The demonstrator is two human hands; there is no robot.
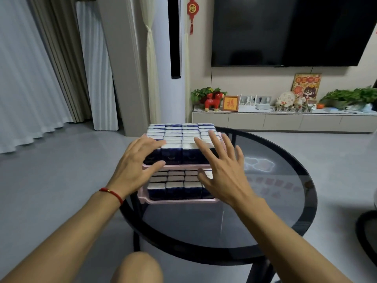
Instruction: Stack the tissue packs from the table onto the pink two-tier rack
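The pink two-tier rack (pixel 179 201) stands on the left part of a round dark glass table (pixel 265 201). Both tiers are packed with several rows of blue-and-white tissue packs: the upper batch (pixel 177 133) and the lower batch (pixel 175 187). My left hand (pixel 136 164) lies with spread fingers on the front left corner of the upper packs, its thumb by the upper tier's pink rim. My right hand (pixel 222 166) is spread in front of the rack's right side, fingertips over the upper packs; whether it touches them is unclear. Neither hand holds a pack.
The glass tabletop to the right of and in front of the rack shows only reflections. My knee (pixel 138 268) is below the table's near edge. Beyond are a TV cabinet (pixel 285 119) with ornaments and plants, a wall TV, a standing air conditioner and curtains.
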